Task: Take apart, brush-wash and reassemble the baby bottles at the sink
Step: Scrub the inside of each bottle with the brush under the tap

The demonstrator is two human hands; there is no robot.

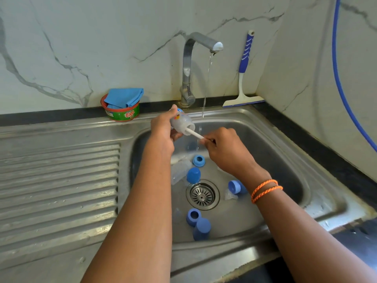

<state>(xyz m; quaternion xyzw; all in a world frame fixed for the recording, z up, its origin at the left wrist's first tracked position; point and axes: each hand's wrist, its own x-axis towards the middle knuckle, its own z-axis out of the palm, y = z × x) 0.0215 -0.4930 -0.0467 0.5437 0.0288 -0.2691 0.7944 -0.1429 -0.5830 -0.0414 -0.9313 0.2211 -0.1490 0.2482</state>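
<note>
My left hand (163, 127) grips a clear baby bottle (182, 121) held on its side over the sink, mouth facing right. My right hand (224, 148) is closed on the white handle of a bottle brush (194, 134), whose head is inside the bottle. In the steel sink basin (285, 160) lie another clear bottle (179, 169), blue screw rings (199, 160) (192, 216), blue caps (193, 175) (202, 228) (236, 186) and a clear teat (230, 194) around the drain (202, 195).
The tap (189, 64) runs a thin stream of water just right of the bottle. A green soap tub (122, 113) with a blue cloth (124, 97) sits on the back ledge. A blue-handled squeegee (243, 82) leans in the corner. A ribbed drainboard (59, 186) lies to the left.
</note>
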